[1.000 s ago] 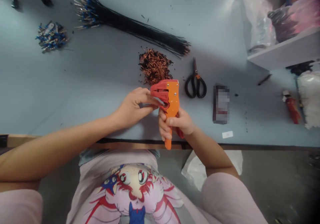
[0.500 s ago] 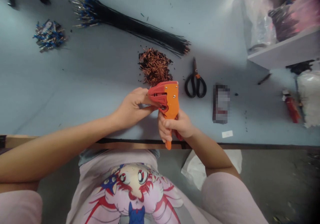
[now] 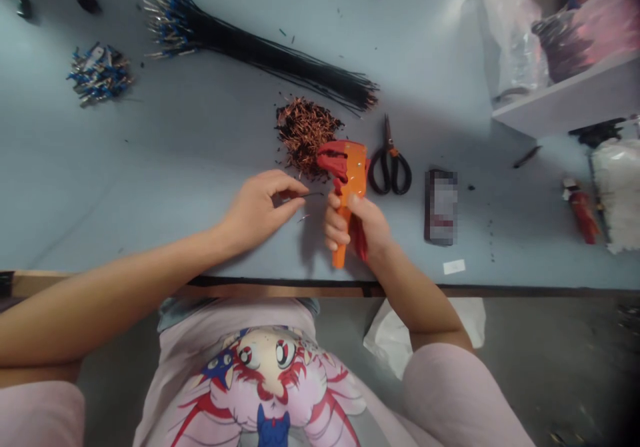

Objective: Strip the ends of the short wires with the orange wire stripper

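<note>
My right hand (image 3: 357, 228) is wrapped round the handles of an orange and red wire stripper (image 3: 347, 174), whose head points up toward a heap of copper strands (image 3: 305, 130). My left hand (image 3: 260, 207) pinches a short thin black wire (image 3: 306, 196) between thumb and fingers, just left of the stripper and apart from its jaws. Both hands hover low over the pale blue table (image 3: 200, 147), near its front edge.
A long bundle of black wires with blue terminals (image 3: 250, 44) lies across the back. A small pile of blue terminals (image 3: 99, 74) sits far left. Black scissors (image 3: 391, 160) and a dark flat object (image 3: 440, 206) lie right of the stripper. A shelf (image 3: 565, 104) with bags stands at the right.
The stripper has moved up and to the right, away from my left hand. The wire has come out of its jaws and stays pinched in my left hand.
</note>
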`<state>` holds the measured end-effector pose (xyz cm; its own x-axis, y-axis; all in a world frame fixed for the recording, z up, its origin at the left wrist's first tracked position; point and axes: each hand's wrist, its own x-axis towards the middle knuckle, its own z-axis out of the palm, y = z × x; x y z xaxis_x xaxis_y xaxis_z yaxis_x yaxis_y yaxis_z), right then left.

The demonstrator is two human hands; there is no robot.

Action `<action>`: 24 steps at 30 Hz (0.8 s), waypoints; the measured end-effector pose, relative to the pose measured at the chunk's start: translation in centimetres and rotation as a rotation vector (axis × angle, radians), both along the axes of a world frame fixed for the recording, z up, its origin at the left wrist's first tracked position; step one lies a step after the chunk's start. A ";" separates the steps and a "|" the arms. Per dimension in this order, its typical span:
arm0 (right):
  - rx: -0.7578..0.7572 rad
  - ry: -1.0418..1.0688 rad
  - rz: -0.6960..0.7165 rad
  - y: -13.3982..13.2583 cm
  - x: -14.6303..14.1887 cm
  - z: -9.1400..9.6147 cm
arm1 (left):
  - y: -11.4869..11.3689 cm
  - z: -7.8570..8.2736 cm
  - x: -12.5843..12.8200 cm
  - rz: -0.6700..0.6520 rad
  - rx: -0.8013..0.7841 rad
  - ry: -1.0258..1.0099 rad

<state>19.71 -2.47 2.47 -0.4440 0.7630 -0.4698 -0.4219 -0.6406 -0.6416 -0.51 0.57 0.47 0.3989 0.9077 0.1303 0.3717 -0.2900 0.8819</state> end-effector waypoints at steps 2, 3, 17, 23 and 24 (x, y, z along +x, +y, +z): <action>-0.031 0.022 -0.049 0.6 0.6 0.0 | 0.8 -0.3 -0.5 0.063 0.120 0.053; -0.028 0.020 -0.065 0.8 1.0 0.1 | 1.2 -0.4 -0.7 0.103 0.179 0.069; 0.192 -0.386 0.211 0.0 2.0 0.6 | 2.6 -0.3 -1.3 0.256 0.133 0.009; 0.276 -0.314 -0.007 0.6 2.7 0.6 | 2.5 -0.5 -1.2 0.224 0.098 -0.019; 0.243 -0.310 0.003 0.6 2.8 0.7 | 2.4 -0.4 -1.2 0.211 0.091 -0.014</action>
<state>22.51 -1.84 3.21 -0.3121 0.8673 -0.3877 -0.1823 -0.4552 -0.8715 -1.70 3.00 0.04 0.1986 0.9550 0.2201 0.4207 -0.2859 0.8610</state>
